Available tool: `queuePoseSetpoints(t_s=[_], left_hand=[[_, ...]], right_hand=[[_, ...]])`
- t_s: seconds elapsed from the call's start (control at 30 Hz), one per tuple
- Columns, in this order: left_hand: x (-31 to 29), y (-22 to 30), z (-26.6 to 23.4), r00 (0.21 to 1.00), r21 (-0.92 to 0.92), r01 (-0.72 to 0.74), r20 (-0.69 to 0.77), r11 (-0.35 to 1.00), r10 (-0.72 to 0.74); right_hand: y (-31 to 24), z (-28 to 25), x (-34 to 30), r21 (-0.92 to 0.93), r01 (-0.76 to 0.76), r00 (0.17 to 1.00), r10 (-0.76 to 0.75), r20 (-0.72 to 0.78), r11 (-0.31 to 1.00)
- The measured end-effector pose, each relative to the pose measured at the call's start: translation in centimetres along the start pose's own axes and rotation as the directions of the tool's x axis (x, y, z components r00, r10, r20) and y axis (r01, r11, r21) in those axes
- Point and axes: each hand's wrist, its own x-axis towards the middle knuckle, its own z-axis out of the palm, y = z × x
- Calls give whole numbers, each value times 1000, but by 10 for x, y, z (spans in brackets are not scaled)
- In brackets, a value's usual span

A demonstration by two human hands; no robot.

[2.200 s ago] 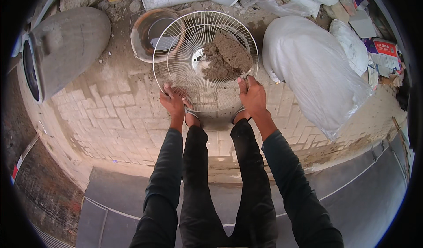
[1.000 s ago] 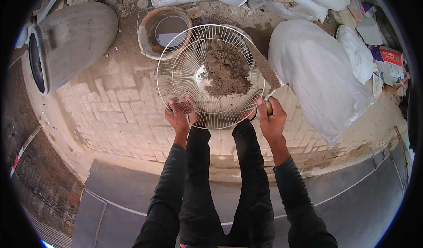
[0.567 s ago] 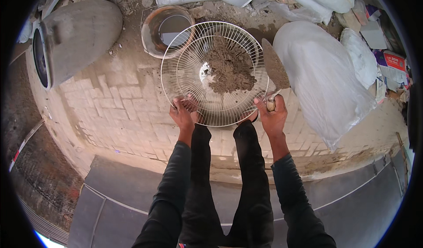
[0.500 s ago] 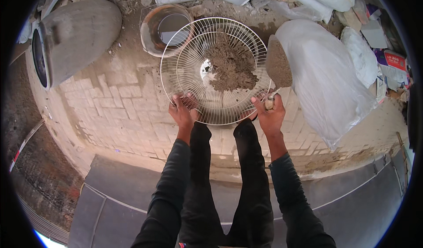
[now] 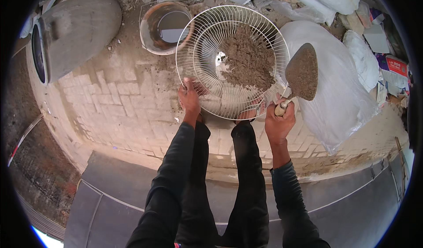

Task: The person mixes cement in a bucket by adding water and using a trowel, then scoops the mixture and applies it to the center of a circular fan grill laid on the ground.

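Note:
A round white wire fan guard (image 5: 203, 83) is in front of me, over my feet, with a heap of brown, damp-looking mortar or sand (image 5: 249, 58) in its middle and right half. My left hand (image 5: 189, 99) is closed on the guard's near left rim. In my right hand (image 5: 280, 124), beside the near right rim, the wooden handle of a trowel (image 5: 304, 74) is gripped. Its blade points away from me and is coated with brown grit. Whether the right fingers also grip the rim is hard to see.
A bucket (image 5: 155, 39) of murky water stands left of the guard. Farther left, a large grey drum-like vessel (image 5: 83, 34) lies on its side. A filled whitish plastic sack (image 5: 328, 89) lies right, near rubble and packaging. Paving bricks (image 5: 123, 111) cover the ground.
The fan guard with its heap has shifted right and slightly away from me, both hands moving right along with it. The trowel blade has swung right, over the plastic sack.

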Motion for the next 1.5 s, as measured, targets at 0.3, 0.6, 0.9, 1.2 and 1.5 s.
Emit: queuePoseSetpoints(t_s=[0.3, 0.6, 0.9, 1.2, 1.5], left_hand=[[20, 47, 17, 962, 6, -238, 136, 971, 235], [28, 57, 15, 954, -46, -203, 215, 978, 208], [29, 62, 12, 947, -115, -83, 299, 990, 114], [44, 49, -20, 945, -25, -211, 251, 977, 210], [62, 43, -2, 913, 55, -294, 310, 954, 264]], right_hand=[[-22, -3, -15, 40, -21, 999, 23, -35, 999], [-6, 6, -26, 148, -33, 998, 42, -57, 988], [-34, -49, -26, 11, -43, 999, 43, 10, 999], [-28, -10, 52, 13, -20, 1000, 19, 24, 1000], [-49, -23, 32, -56, 137, 990, -138, -21, 989]])
